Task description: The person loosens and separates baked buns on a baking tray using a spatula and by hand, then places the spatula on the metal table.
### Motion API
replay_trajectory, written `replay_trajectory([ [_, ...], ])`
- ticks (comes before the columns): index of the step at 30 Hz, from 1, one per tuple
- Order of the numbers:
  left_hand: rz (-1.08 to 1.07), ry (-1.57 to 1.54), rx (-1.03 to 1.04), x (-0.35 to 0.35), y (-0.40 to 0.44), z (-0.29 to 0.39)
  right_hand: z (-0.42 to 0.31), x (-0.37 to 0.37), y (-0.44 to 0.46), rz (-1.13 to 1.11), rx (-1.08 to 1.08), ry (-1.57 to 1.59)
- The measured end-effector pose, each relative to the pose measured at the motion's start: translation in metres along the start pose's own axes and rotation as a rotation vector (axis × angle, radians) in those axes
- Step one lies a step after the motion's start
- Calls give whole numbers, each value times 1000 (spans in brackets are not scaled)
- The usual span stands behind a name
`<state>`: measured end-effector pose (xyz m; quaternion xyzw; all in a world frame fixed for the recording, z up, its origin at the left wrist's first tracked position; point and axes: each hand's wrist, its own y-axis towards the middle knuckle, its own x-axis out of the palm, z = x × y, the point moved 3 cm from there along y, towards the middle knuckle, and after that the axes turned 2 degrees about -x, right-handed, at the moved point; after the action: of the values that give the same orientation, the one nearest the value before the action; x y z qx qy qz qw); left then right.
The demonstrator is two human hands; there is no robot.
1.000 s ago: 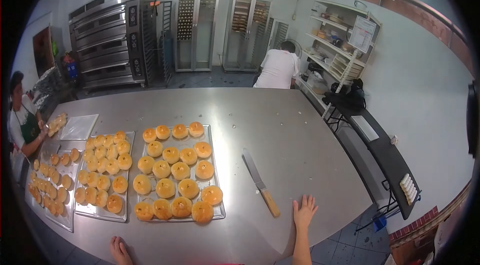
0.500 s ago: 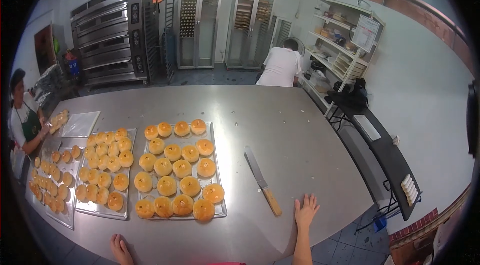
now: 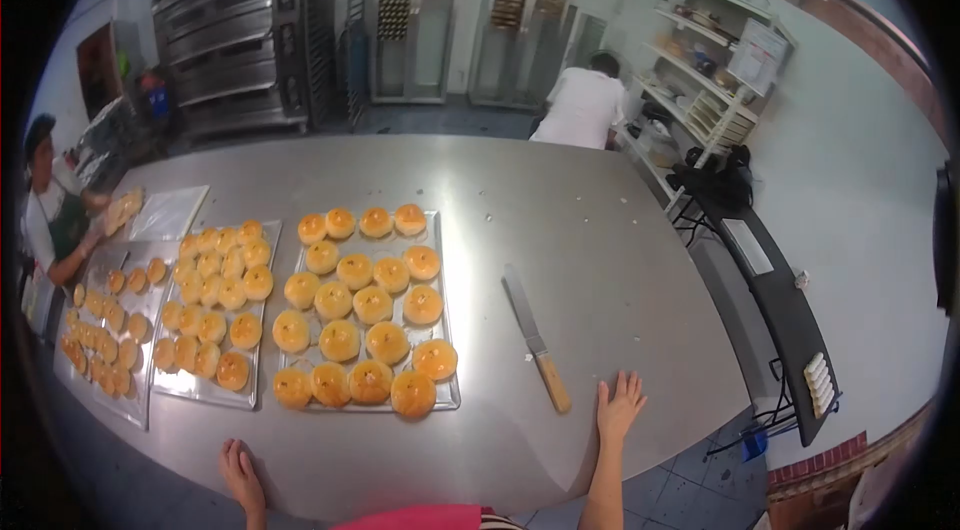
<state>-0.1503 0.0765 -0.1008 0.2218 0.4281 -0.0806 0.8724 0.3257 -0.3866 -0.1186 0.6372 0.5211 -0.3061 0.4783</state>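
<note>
My right hand point(image 3: 621, 408) lies on the steel table point(image 3: 500, 450) near its front right edge, fingers spread, holding nothing. Just left of it is a long spatula point(image 3: 538, 340) with a metal blade and a wooden handle. My left hand point(image 3: 240, 470) rests at the table's front edge, fingers apart and empty. Beyond it, a metal tray point(image 3: 452, 330) carries rows of glossy golden buns point(image 3: 373, 303). Two more trays of buns stand farther left, the nearer one point(image 3: 262, 330) beside the first.
At the far left a person in a green apron point(image 3: 65, 215) handles bread beside a plastic sheet point(image 3: 170, 214). Another person in a white shirt point(image 3: 582, 108) bends behind the table. A black side table point(image 3: 780, 315) stands right, with ovens point(image 3: 228, 50) at the back.
The whole view has tilted downward, so the table and trays appear higher. Both hands stay resting on the table. The apron-wearing person's hands have shifted slightly around the bread.
</note>
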Motion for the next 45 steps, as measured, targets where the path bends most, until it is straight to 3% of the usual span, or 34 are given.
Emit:
replay_trajectory([
  [2, -33, -126, -49, -1, 9, 0, -3, 1, -1, 14, -48, -39],
  [4, -30, 54, -85, -11, 25, 15, -11, 8, -2, 49, -112, -58],
  [7, 23, 11, -14, -18, 45, 18, -24, 16, 7, 150, -205, -209],
  [9, 57, 3, 24, -22, 54, 20, -37, 17, 10, 6, -115, -168],
  [11, 71, 12, 4, -25, 56, 17, -58, -1, 2, 107, -192, -231],
  [26, 18, -43, -14, -25, 56, 20, -45, 8, 2, 89, -150, -268],
  [28, 16, -36, -21, -26, 56, 20, -48, 7, -1, 274, -246, -347],
  [29, 21, -43, -19, -27, 56, 21, -46, 7, 1, 270, -244, -351],
  [31, 19, -51, -13, -27, 56, 23, -39, 11, 7, -15, -32, -246],
  [38, 42, -71, -5, -27, 55, 20, -33, 14, 9, 11, -69, -275],
  [40, 37, -72, -10, -26, 55, 16, -28, 5, 11, 81, 29, 382],
  [41, 40, -62, 12, -25, 55, 15, -28, 3, 12, 76, 25, 372],
  [43, 25, -45, 27, -24, 55, 16, -90, -38, 6, 97, -68, 854],
  [45, 21, -56, 27, -26, 57, 17, -166, -95, -7, 19, -131, 1036],
])
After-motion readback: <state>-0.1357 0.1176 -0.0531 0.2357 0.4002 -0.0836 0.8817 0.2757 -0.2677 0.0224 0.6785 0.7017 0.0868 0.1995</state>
